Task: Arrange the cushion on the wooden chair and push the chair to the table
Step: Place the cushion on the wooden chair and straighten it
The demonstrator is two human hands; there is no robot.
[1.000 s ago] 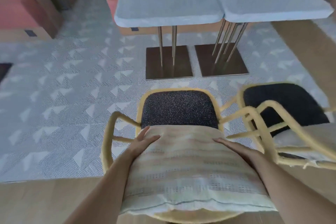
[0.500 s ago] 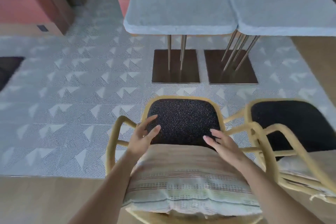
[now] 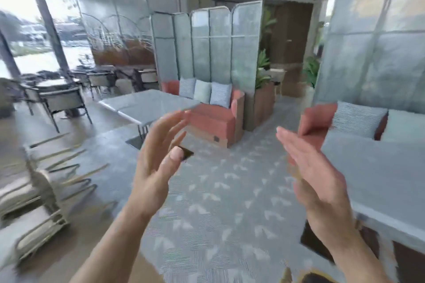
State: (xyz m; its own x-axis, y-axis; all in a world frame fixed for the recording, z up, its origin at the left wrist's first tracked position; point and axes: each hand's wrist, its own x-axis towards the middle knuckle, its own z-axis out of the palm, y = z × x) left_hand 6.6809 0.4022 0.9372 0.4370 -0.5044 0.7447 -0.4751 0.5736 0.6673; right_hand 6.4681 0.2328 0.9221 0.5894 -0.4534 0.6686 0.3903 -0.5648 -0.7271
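Head view shows left hand [image 3: 158, 165] and right hand [image 3: 322, 181] empty, fingers spread, chair seat [image 3: 315, 278] low beneath the right.

2 bare forearms entered the frame from below, each ending in a bare hand. No sleeve covered either forearm as far as the frame's lower edge. The left hand [image 3: 158, 167] showed 1 short, rounded, unpainted nail on the thumb, below the 4 fingers [image 3: 171, 122], which were softened by motion blur. The right hand [image 3: 319, 177] showed a pale, short nail at the tip of its uppermost finger; its remaining fingers lay beneath that one, their outlines blurred. No ring, watch, band or glove was seen on either hand or wrist.
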